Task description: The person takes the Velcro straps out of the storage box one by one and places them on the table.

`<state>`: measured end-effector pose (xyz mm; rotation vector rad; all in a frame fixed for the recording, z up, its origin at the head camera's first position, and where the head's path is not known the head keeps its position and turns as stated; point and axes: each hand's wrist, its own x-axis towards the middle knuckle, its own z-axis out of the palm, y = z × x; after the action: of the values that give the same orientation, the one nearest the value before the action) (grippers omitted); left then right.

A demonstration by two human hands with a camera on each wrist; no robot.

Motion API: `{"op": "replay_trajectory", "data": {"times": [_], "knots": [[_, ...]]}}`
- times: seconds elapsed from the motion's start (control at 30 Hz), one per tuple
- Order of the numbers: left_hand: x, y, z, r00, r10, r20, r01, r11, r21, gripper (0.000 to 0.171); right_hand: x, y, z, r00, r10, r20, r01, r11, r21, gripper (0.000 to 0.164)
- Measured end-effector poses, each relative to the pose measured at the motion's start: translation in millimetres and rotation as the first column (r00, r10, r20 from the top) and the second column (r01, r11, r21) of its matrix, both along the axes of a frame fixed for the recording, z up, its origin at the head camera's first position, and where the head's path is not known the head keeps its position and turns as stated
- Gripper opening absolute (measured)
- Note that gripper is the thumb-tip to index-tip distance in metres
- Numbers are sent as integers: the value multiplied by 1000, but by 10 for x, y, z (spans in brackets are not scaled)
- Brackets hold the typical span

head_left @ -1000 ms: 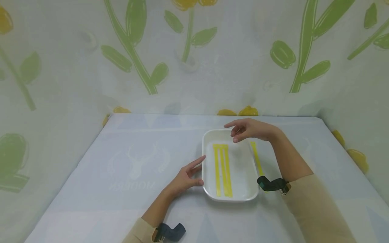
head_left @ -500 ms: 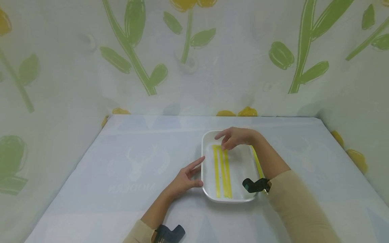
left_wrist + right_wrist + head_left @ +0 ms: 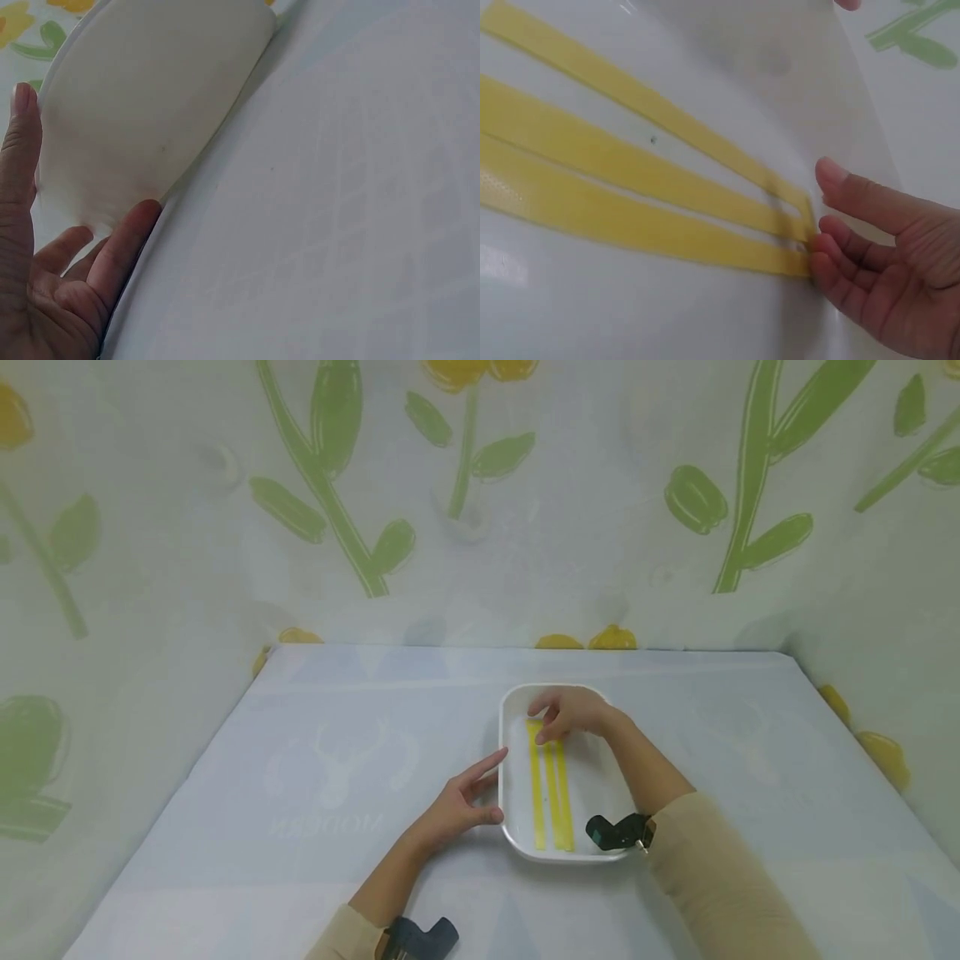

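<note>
A white rectangular tray (image 3: 596, 781) with rounded corners stands on the table in the head view. Inside it lie flat yellow strips (image 3: 537, 802), running lengthwise and joined at their far end in the right wrist view. My left hand (image 3: 459, 797) rests against the tray's left side, fingers spread and thumb apart; the left wrist view shows these fingers touching the tray's outer wall (image 3: 150, 112). Over the far end of the strips is my right hand (image 3: 570, 712), its thumb apart from the loosely bent fingers. In the right wrist view its fingertips (image 3: 823, 262) meet or nearly meet the strip ends.
The table (image 3: 337, 852) has a pale patterned cover. A white cloth wall (image 3: 570, 527) with green leaves and yellow flowers rises behind it and at both sides. My right forearm crosses the tray's right rim.
My right hand has moved left and down from above the tray's far right rim to the strips' far end. The right forearm now hides the yellow strip beside the tray. The left hand stays put.
</note>
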<state>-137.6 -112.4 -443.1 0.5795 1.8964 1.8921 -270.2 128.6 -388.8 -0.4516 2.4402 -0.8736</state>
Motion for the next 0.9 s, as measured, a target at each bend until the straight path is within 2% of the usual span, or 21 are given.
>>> {"op": "replay_trajectory", "data": {"times": [0.13,0.33,0.53,0.77,0.9], "knots": [[-1,10,4,1000,-12,-6,12,1000,9,99,17,-6,-53,996,27,-90,-26,1000,17,52],[-6,5,8,1000,-12,-1,12,1000,4,101,57,-46,-93,994,12,-110,-17,999,-44,50],[-13,-7,-8,1000,-16,-4,16,1000,3,97,93,-154,-112,988,18,-151,-19,1000,-4,49],[-5,-27,2,1000,-16,-14,17,1000,12,94,112,-258,-135,974,54,-220,-66,997,-47,45],[-3,-31,0,1000,-12,-17,12,1000,-5,95,104,-283,-143,969,61,-240,-69,997,-25,42]]}}
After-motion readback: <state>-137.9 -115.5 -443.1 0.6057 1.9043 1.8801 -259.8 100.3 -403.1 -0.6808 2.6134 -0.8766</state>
